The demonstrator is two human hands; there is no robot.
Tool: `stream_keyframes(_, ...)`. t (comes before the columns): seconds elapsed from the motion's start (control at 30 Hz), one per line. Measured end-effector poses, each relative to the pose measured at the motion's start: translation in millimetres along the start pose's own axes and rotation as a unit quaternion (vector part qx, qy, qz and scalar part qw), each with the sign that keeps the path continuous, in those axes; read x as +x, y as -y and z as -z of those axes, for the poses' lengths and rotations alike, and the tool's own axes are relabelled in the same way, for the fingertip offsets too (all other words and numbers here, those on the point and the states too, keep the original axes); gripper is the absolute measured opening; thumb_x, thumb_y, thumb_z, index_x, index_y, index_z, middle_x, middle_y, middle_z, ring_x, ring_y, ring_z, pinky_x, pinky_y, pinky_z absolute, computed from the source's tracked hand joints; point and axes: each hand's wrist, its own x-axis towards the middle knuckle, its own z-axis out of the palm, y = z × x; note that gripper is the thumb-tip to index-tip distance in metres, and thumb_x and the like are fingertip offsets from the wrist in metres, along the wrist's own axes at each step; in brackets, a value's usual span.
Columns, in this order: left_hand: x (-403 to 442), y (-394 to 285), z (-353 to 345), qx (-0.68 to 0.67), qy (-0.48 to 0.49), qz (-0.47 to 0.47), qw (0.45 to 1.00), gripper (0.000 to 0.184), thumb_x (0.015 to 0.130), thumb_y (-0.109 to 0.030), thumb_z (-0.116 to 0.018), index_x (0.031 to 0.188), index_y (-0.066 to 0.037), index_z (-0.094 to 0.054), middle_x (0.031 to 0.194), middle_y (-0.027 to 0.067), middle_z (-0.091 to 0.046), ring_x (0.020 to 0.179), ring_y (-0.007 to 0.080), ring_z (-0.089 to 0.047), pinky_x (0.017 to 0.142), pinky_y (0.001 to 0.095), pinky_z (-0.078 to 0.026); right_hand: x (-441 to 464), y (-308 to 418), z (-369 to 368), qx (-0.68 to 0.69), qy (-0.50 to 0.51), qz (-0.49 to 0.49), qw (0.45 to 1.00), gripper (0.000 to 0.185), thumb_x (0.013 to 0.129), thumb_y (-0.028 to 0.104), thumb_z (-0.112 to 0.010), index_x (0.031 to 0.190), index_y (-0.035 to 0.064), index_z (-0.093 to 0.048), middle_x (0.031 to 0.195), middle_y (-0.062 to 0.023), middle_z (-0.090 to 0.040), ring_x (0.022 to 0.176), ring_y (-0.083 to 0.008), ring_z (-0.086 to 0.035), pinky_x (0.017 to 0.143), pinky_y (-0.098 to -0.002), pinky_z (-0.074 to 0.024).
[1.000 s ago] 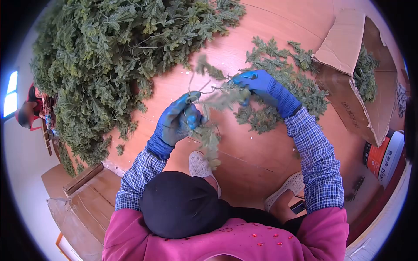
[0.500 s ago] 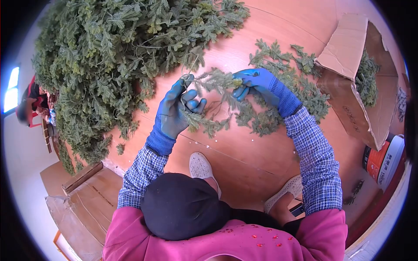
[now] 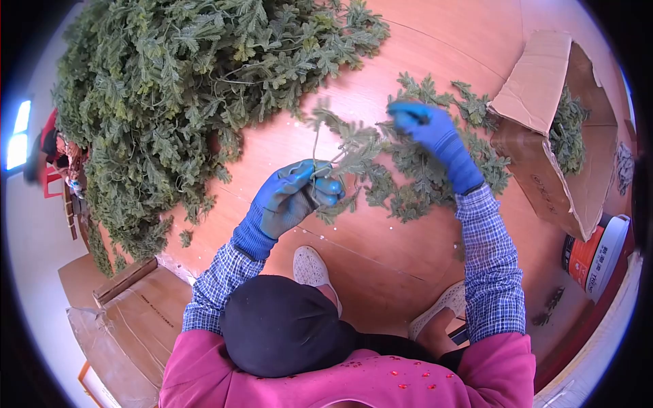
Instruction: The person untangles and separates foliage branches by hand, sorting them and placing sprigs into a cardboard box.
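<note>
In a blue coated glove, my left hand (image 3: 292, 197) pinches the thin stem of a green needle-leaf sprig (image 3: 357, 151); its leafy tips stick out up and to the right. My right hand (image 3: 427, 126), gloved alike, is raised to the right, above more green sprigs (image 3: 422, 173) spread on the reddish floor (image 3: 381, 251). Motion smears its fingers, so I cannot make out whether anything is between them.
A large heap of green sprigs (image 3: 163, 102) fills the upper left. An open cardboard box (image 3: 537, 170) with greenery inside stands at right, a white-and-orange bucket (image 3: 598, 255) below it. Another cardboard box (image 3: 136, 319) is at lower left. Another person (image 3: 61, 153) is at the far left.
My left hand has moved down and right with the sprig. My right hand has drawn away from the sprig, to the right.
</note>
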Motion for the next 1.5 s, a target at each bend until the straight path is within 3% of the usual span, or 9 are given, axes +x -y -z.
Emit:
stream_keyframes(0.23,-6,3,-16,-0.007,-0.018,0.036,0.999,0.038,0.095,-0.026,-0.054,0.114,0.007,-0.052,0.09,0.0169,-0.065,0.079,0.027,-0.065,0.07,0.0349,-0.054,-18,70,-8,-0.136,-0.014,0.301,0.944,0.041,0.083,0.022,-0.07,0.122,0.0132,-0.063,0.131,-0.0111,-0.057,0.122,-0.027,-0.053,0.105,-0.039,-0.0424)
stream_keyframes(0.43,-4,4,-23,0.045,-0.03,0.106,0.993,0.042,0.094,-0.023,-0.053,0.12,0.011,-0.051,0.088,0.0176,-0.065,0.074,0.0258,-0.065,0.066,0.0323,-0.055,14,46,-60,-0.26,0.109,0.369,0.885,0.041,0.079,0.018,-0.072,0.119,0.0162,-0.063,0.14,-0.0131,-0.048,0.13,-0.0292,-0.045,0.109,-0.042,-0.0358)
stream_keyframes(0.63,-6,9,-7,0.061,-0.101,0.0,0.993,0.045,0.093,-0.02,-0.05,0.124,0.012,-0.049,0.091,0.0163,-0.067,0.073,0.0216,-0.064,0.069,0.0272,-0.052,-28,86,-58,-0.537,0.02,0.447,0.715,0.031,0.073,0.013,-0.068,0.104,0.0157,-0.065,0.107,-0.0061,-0.065,0.098,-0.0259,-0.061,0.09,-0.0387,-0.0489)
stream_keyframes(0.73,-1,8,-19,0.076,-0.121,-0.013,0.99,0.046,0.093,-0.02,-0.05,0.125,0.012,-0.047,0.091,0.0157,-0.067,0.075,0.0214,-0.064,0.073,0.029,-0.051,-43,83,-70,-0.468,0.007,0.158,0.869,0.021,0.079,0.023,-0.064,0.096,0.0107,-0.064,0.07,-0.0107,-0.065,0.072,-0.0294,-0.066,0.081,-0.0399,-0.0514)
stream_keyframes(0.83,2,13,-32,0.082,-0.162,-0.009,0.983,0.048,0.092,-0.023,-0.052,0.126,0.011,-0.047,0.093,0.0147,-0.066,0.077,0.021,-0.064,0.075,0.0309,-0.051,-50,104,-66,-0.361,0.21,-0.103,0.903,0.038,0.076,0.029,-0.071,0.109,0.0099,-0.063,0.092,-0.0124,-0.068,0.087,-0.0309,-0.066,0.084,-0.04,-0.051)
stream_keyframes(1.03,2,20,-26,0.018,-0.101,-0.034,0.994,0.05,0.093,-0.025,-0.052,0.13,0.008,-0.043,0.084,0.0077,-0.059,0.064,0.0151,-0.054,0.077,0.0329,-0.05,-47,7,-100,-0.174,-0.03,0.218,0.96,0.057,0.071,0.016,-0.077,0.124,0.0108,-0.057,0.127,-0.013,-0.056,0.103,-0.0282,-0.063,0.094,-0.0398,-0.0495)
stream_keyframes(1.17,3,25,-26,-0.039,-0.058,0.014,0.997,0.039,0.097,-0.02,-0.047,0.124,0.008,-0.046,0.077,0.0042,-0.055,0.059,0.0102,-0.047,0.07,0.0273,-0.048,-52,11,-102,-0.244,-0.048,0.142,0.958,0.065,0.069,0.015,-0.078,0.13,0.0118,-0.054,0.13,-0.0117,-0.054,0.117,-0.0265,-0.055,0.101,-0.0394,-0.0442)
stream_keyframes(1.37,2,29,-35,-0.101,-0.056,0.016,0.993,0.036,0.099,-0.022,-0.044,0.123,0.004,-0.046,0.064,-0.0035,-0.04,0.051,0.0051,-0.035,0.066,0.0266,-0.044,-54,16,-106,-0.116,-0.039,0.2,0.972,0.064,0.072,0.016,-0.078,0.131,0.01,-0.055,0.129,-0.0102,-0.055,0.112,-0.0217,-0.058,0.099,-0.0347,-0.0452)
stream_keyframes(1.5,2,32,-44,-0.129,-0.05,0.014,0.99,0.036,0.1,-0.026,-0.046,0.121,0.002,-0.051,0.053,-0.0069,-0.037,0.045,0.0063,-0.034,0.066,0.0306,-0.043,-59,7,-107,0.063,0.026,0.075,0.995,0.052,0.073,0.015,-0.078,0.121,0.0082,-0.06,0.114,-0.0074,-0.064,0.101,-0.0162,-0.062,0.092,-0.0318,-0.0484)
